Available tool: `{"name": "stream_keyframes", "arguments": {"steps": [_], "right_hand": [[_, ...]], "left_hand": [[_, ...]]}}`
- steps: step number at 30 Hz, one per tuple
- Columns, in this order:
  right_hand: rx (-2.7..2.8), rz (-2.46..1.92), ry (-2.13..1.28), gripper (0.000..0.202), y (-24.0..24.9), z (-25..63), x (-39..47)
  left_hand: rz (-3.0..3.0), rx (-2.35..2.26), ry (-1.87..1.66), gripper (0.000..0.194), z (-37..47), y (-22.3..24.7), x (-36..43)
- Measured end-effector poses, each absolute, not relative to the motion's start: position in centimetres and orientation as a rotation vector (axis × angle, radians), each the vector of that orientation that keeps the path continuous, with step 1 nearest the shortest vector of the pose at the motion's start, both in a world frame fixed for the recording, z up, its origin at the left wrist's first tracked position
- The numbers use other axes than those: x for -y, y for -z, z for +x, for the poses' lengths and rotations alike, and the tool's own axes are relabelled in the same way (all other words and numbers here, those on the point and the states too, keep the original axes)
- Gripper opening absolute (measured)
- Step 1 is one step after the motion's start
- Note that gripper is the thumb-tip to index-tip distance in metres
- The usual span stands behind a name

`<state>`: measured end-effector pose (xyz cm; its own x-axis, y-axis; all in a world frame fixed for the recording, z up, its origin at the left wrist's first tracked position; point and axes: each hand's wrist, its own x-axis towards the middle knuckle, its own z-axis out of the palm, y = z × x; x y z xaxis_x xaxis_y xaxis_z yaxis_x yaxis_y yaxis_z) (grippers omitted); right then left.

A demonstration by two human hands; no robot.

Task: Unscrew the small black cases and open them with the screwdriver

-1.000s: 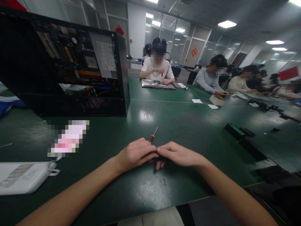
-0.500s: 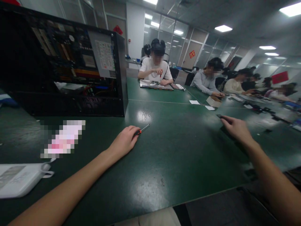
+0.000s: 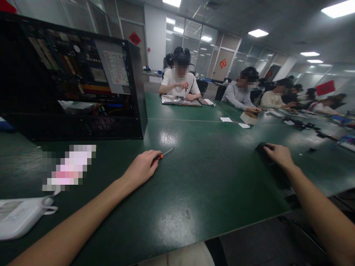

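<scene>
Head view: my left hand point(image 3: 142, 166), at centre-left of the frame, is curled round the handle of a screwdriver point(image 3: 158, 157), low over the table, its shaft pointing toward the upper right. My right hand point(image 3: 280, 157), at right of the frame, has thumb and fingers narrowed at the end of a black object point(image 3: 260, 147); whether they pinch it or merely rest on it, I cannot tell. In my judgement, good handling calls for a relaxed grip on the screwdriver, tip away from the right hand, and a secure hold on the black object before any lift.

Surface: green table point(image 3: 210, 181), glossy, reflecting glare at lower centre. An open computer case point(image 3: 138, 85) stands at upper left; a white device point(image 3: 24, 220) lies at lower left.

Room: ceiling lights point(image 3: 258, 33) at upper right; a co-worker point(image 3: 180, 83) sits at upper centre.
</scene>
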<state>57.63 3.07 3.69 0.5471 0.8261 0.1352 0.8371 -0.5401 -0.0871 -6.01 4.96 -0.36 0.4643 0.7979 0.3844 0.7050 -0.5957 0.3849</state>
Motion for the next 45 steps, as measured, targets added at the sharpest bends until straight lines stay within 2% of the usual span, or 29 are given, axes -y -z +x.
{"name": "stream_keyframes", "arguments": {"steps": [18,30,45], "right_hand": [[1.385,-2.669,0.075,0.037,-3.8,58.4,-3.2],[1.365,-2.685,0.190,0.053,-2.7,58.3,-3.0],[1.458,-2.733,0.197,0.053,-2.9,60.0,-3.6]], "left_hand": [[2.559,-1.291,-0.791,0.032,-6.1,0.3,-5.1],[2.553,-1.283,-0.784,0.031,-6.2,0.3,-5.0],[2.558,-1.379,-0.695,0.036,-6.3,0.2,-4.9]]}}
